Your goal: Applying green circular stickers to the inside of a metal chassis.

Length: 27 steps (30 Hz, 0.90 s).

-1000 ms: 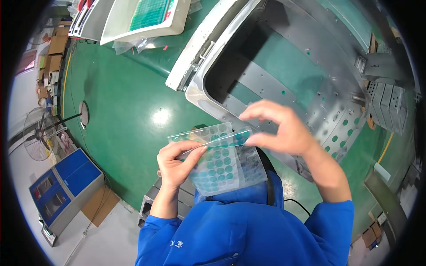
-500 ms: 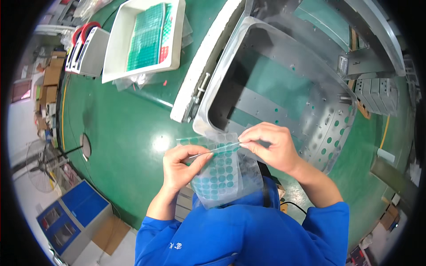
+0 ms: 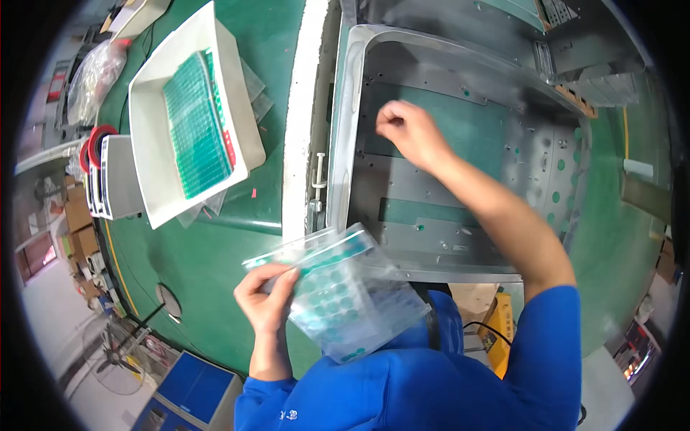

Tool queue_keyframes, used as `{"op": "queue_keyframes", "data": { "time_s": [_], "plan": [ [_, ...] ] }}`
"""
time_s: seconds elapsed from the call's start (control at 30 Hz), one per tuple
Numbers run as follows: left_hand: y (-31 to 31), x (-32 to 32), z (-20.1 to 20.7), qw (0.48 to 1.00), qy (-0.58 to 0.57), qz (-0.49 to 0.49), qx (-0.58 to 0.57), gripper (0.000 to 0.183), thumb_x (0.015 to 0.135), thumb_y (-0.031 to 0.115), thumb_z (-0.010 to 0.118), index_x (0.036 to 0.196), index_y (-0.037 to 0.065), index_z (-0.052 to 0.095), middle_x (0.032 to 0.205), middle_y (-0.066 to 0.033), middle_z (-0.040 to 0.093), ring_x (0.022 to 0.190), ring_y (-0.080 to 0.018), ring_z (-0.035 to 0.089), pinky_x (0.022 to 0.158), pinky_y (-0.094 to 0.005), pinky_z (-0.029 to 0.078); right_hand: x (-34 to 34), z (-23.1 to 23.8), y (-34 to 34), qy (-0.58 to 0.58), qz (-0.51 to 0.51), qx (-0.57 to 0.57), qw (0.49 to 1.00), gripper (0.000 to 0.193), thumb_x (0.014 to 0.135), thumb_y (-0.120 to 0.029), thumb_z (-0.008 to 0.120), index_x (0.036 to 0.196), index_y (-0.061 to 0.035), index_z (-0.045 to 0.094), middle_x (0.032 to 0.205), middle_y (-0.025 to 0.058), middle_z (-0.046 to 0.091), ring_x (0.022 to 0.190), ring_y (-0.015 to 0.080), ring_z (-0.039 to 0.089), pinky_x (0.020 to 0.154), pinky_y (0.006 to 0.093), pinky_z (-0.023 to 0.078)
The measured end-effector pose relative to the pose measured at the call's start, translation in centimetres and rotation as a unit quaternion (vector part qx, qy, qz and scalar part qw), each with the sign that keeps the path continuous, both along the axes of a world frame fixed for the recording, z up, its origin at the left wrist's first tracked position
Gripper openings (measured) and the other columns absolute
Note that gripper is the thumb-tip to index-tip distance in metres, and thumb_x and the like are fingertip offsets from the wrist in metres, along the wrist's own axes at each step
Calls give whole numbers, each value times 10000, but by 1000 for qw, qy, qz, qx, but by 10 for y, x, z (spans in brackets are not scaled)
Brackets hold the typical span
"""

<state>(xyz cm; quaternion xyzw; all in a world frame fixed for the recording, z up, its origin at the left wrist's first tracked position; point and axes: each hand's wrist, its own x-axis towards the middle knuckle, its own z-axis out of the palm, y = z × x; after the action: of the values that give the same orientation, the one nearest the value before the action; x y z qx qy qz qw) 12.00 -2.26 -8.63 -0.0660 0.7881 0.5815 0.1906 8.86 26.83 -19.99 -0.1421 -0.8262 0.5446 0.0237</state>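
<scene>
My left hand point(image 3: 266, 298) pinches the upper left edge of clear plastic sheets point(image 3: 330, 294) with rows of green round stickers, held in front of my body. They hang tilted, partly over my blue clothing. My right hand point(image 3: 413, 136) is raised over the open grey metal enclosure point(image 3: 351, 108), well apart from the sheets. Its fingers are curled together, and whatever they may hold is hidden. Inside the enclosure are small studs, holes and a row of round openings on the right wall.
A white bin point(image 3: 248, 144) with green sticker sheets point(image 3: 194, 129) stands at the left. A thick white slab point(image 3: 305, 108) runs along the enclosure's left side. Red rings point(image 3: 97, 147) sit by a white device. Lower left are a fan point(image 3: 115, 352) and a blue cabinet point(image 3: 194, 388).
My right hand has left the sheets and moved up over the enclosure. My left hand has shifted slightly left, still holding the sheets. The whole view has turned.
</scene>
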Motion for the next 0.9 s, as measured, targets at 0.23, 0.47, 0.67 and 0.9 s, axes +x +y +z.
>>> {"op": "queue_keyframes", "data": {
  "time_s": [0.23,0.47,0.67,0.9],
  "plan": [
    [-80,-9,-18,983,94,154,-26,80,725,-18,650,787,-14,600,718,-34,592,617,-60,508,569,-162,386,-63,-100,26,-109,114,222,962,129,737,-128,545,832,-43,565,791,175,576,757,392,499,644,408,432],
    [-103,-1,-40,980,59,184,-53,69,744,-16,638,801,-21,601,732,-37,599,637,-74,523,610,-178,416,-65,-56,19,-165,145,232,948,136,745,-183,549,808,-71,592,781,159,585,749,363,528,617,405,431],
    [-93,-3,-42,982,53,173,-53,69,742,-18,638,800,-21,602,730,-40,600,639,-74,523,609,-175,411,-66,-45,18,-177,127,217,952,129,745,-194,548,799,-91,604,779,139,599,752,340,551,627,406,436],
    [-87,-4,-41,984,46,168,-48,78,735,-21,643,803,-21,604,727,-40,599,631,-72,523,600,-174,409,-66,-47,19,-184,134,226,947,126,751,-198,546,803,-102,609,799,122,605,771,321,561,644,401,444]
  ]
}}
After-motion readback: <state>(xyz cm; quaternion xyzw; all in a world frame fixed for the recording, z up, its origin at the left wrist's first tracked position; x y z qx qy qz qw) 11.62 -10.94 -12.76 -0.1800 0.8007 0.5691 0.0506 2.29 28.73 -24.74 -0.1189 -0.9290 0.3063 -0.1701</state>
